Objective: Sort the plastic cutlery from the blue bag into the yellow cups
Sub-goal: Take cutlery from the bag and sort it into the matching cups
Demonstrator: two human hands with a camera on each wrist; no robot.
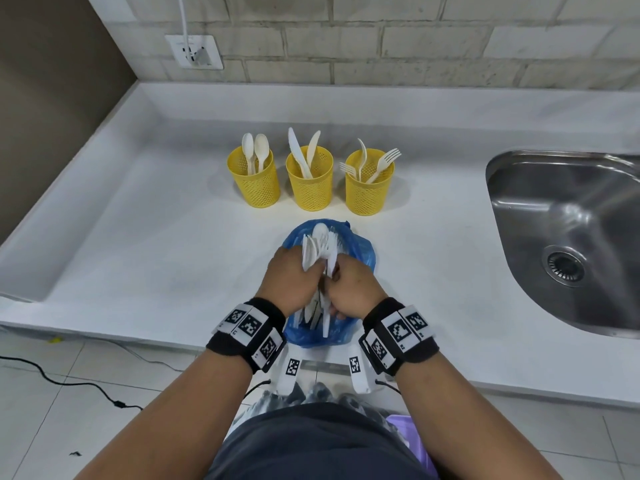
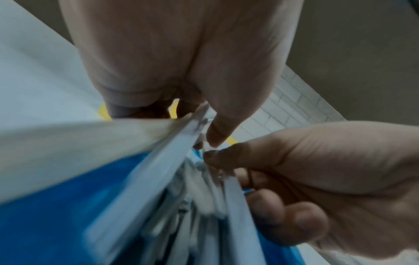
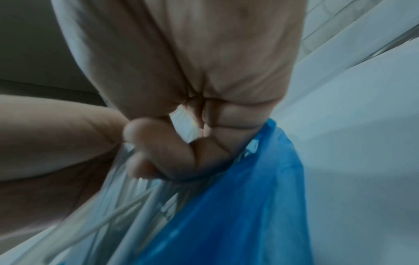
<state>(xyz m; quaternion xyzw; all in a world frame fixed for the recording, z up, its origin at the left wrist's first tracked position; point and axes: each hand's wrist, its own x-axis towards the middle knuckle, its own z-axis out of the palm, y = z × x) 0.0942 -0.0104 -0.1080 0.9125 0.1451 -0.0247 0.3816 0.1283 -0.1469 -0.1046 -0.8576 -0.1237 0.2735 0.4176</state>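
Altogether three yellow cups (image 1: pixel 309 178): two spoons (image 1: pixel 254 152), two knives (image 1: pixel 302 152), three forks (image 1: pixel 372 162).

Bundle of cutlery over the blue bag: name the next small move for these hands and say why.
Probably the right hand should draw one piece free of the bundle of cutlery while the left hand grips the rest. Both hands are clamped on mixed white pieces above the blue bag, and the three yellow cups already hold spoons, knives and forks apart.

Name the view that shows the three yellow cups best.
The head view: all three yellow cups stand in a row, with their spoons, knives and forks plain. The left wrist view shows only yellow slivers behind the fingers; the right wrist view shows none clearly.
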